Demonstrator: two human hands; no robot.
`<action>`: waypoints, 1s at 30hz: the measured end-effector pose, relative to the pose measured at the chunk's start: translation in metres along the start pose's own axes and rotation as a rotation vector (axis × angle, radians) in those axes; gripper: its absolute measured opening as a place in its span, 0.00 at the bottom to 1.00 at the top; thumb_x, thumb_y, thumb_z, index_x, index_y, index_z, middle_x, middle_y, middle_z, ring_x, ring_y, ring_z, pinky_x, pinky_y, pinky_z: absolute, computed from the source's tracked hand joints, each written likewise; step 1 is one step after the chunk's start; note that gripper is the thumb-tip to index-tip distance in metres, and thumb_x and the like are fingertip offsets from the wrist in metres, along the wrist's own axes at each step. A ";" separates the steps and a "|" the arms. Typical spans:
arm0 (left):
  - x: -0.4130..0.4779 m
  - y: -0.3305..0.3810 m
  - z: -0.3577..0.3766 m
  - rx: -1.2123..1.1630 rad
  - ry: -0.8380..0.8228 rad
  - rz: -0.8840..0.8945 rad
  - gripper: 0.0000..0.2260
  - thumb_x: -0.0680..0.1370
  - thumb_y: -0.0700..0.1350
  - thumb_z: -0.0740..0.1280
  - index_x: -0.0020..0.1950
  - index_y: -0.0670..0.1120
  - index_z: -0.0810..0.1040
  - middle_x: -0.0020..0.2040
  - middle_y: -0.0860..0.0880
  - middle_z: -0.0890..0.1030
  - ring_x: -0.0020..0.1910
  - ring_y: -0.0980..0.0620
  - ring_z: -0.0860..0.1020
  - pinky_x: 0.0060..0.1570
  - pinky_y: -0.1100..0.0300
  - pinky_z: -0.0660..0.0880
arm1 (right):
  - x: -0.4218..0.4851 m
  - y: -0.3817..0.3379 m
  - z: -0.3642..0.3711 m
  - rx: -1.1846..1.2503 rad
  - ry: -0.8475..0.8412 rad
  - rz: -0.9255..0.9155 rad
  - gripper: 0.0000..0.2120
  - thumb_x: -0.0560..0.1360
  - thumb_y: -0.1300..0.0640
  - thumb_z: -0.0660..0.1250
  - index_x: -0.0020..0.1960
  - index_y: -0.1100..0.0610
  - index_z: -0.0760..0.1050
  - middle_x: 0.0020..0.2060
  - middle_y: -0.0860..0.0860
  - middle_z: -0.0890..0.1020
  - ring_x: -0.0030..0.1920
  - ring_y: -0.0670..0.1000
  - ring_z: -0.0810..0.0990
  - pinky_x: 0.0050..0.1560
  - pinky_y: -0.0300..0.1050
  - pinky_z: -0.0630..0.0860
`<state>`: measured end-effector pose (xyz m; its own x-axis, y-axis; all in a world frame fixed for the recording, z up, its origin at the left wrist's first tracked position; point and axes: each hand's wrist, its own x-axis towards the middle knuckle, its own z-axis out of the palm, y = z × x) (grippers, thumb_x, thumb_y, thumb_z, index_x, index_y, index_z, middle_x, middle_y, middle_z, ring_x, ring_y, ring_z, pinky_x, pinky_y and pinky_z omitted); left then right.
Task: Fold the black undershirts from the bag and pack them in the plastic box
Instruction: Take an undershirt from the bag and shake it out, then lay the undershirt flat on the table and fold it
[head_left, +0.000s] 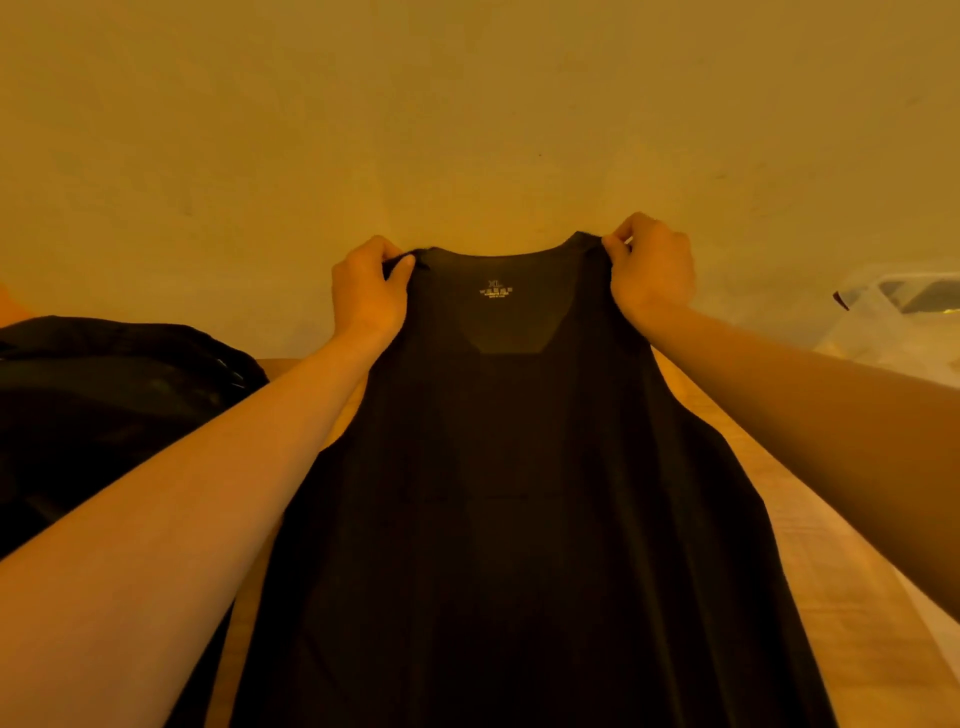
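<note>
Head-worn wide-angle view — forward and down over the table (841, 597), facing a wall (467, 104).

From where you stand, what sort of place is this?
Probably a room at home, not certain: a wooden table against a plain wall, a black bag at left, a plastic box at right, left hand and right hand pinching a black undershirt.

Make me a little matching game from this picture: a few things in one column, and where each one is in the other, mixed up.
Things
1. undershirt
2. bag
3. plastic box
4. size label

Places
a. far right of the picture
b. far left of the picture
c. in the middle, held up by its two shoulder straps
d. printed in pale letters just under the neckline

Pairs: 1-c, 2-b, 3-a, 4-d
</note>
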<state>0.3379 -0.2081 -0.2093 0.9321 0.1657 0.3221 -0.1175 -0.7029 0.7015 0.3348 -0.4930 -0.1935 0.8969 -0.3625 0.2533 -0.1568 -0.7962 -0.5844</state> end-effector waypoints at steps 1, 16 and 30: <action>-0.003 -0.002 0.001 0.039 -0.032 -0.005 0.09 0.83 0.48 0.66 0.57 0.42 0.80 0.57 0.43 0.80 0.57 0.46 0.78 0.53 0.57 0.73 | -0.003 0.002 0.001 -0.026 -0.055 0.001 0.10 0.83 0.51 0.64 0.57 0.57 0.76 0.45 0.56 0.80 0.45 0.58 0.80 0.40 0.49 0.74; -0.262 0.061 -0.095 0.531 -0.538 0.019 0.32 0.81 0.67 0.42 0.83 0.57 0.43 0.83 0.49 0.37 0.81 0.48 0.35 0.78 0.51 0.39 | -0.263 -0.002 -0.098 -0.507 -0.458 -0.201 0.38 0.78 0.32 0.36 0.82 0.50 0.44 0.82 0.56 0.47 0.81 0.55 0.41 0.80 0.54 0.41; -0.374 0.043 -0.147 0.378 -0.267 0.063 0.32 0.82 0.67 0.46 0.82 0.52 0.58 0.83 0.47 0.52 0.82 0.48 0.49 0.79 0.49 0.52 | -0.343 0.067 -0.151 -0.388 -0.380 -0.252 0.34 0.80 0.33 0.38 0.82 0.44 0.47 0.81 0.51 0.49 0.81 0.53 0.41 0.80 0.53 0.41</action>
<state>-0.0661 -0.1986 -0.2057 0.9886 -0.0348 0.1468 -0.0901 -0.9167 0.3893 -0.0459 -0.4956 -0.2029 0.9999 0.0027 0.0120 0.0050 -0.9799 -0.1996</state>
